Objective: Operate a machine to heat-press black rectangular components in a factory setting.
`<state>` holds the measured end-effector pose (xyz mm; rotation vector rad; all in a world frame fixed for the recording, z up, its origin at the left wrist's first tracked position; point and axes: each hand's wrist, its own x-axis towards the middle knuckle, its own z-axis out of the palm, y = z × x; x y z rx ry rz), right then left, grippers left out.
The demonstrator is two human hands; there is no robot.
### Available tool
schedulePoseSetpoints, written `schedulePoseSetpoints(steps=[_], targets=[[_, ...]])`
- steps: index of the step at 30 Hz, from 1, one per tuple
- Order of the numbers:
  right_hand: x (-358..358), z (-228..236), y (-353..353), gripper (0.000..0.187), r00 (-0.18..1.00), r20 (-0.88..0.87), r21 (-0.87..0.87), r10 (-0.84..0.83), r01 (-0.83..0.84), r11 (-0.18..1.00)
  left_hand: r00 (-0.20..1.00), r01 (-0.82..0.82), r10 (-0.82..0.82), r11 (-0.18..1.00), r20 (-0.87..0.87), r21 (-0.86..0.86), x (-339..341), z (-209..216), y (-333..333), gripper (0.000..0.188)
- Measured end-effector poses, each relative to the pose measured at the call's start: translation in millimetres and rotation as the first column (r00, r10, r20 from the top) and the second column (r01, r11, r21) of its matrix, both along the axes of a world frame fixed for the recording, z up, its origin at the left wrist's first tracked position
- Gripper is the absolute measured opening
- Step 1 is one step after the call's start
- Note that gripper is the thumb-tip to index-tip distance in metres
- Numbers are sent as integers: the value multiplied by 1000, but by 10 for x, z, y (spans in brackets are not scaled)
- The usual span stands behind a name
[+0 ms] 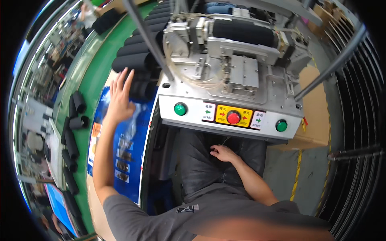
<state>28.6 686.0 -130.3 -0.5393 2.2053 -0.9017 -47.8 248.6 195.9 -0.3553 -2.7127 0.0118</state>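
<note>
My left hand [120, 98] reaches out over the left bench with its fingers spread and nothing in them. Its fingertips are next to the nearest of several black cylinders [130, 62] lined up side by side, and I cannot tell whether they touch it. Loosely bent, with the fingers a little apart, my right hand [223, 153] rests on my lap and holds nothing. In front of me, a metal machine [245, 76] carries another black cylinder [243, 33] lying sideways between its end holders.
The machine's front panel has a green button [180, 108] on the left, a red button [233, 117] in the middle and a green button [281, 125] on the right. A blue printed sheet [134, 160] covers the left bench. A cardboard box [313, 108] stands to the right.
</note>
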Motion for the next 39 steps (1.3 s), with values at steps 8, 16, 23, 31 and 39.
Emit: schedulePoseSetpoints(steps=[8,16,23,31,39], targets=[[-1,-140,-50,47,999,35,-39,34,-32,999,989,-24,29,999,-147,32,-434,-673,-81,98],[-33,-108,-65,47,999,28,-71,35,-33,997,983,-16,24,999,-180,45,-920,-727,-75,91],[-89,-12,-75,48,999,47,-54,14,-12,998,972,-9,16,999,-236,30,-1448,-843,-135,82],[-120,-12,-177,49,995,97,-33,40,-37,999,977,-39,56,996,-208,85,-1498,-823,-311,82],[-93,-106,-88,48,997,77,-23,10,-8,1000,683,-490,411,871,-604,39,-738,-448,-1447,65]])
